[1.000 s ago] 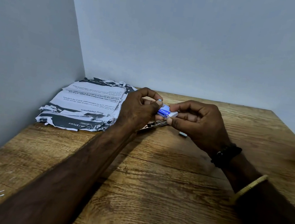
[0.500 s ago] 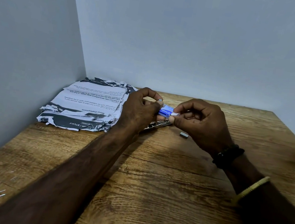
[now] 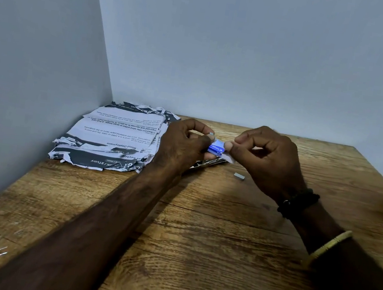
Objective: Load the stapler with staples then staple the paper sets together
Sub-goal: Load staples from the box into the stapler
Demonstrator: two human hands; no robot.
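**2 hands on 1 staple box (image 3: 217,147)**

The left hand (image 3: 185,144) and right hand (image 3: 269,160) pinch the small blue box from either side. Under the box lies a stapler (image 3: 207,163), partly hidden. Right of the box is a loose staple strip (image 3: 239,176); left of it, torn paper sets (image 3: 117,137).

A small blue-and-white staple box (image 3: 217,147) was pinched between the left hand (image 3: 183,143) and right hand (image 3: 267,160). Just beneath that grip lay the metal stapler (image 3: 207,163), mostly hidden. A short grey staple strip (image 3: 239,176) lay near its right; the torn printed paper sets (image 3: 117,137) were stacked to its left.
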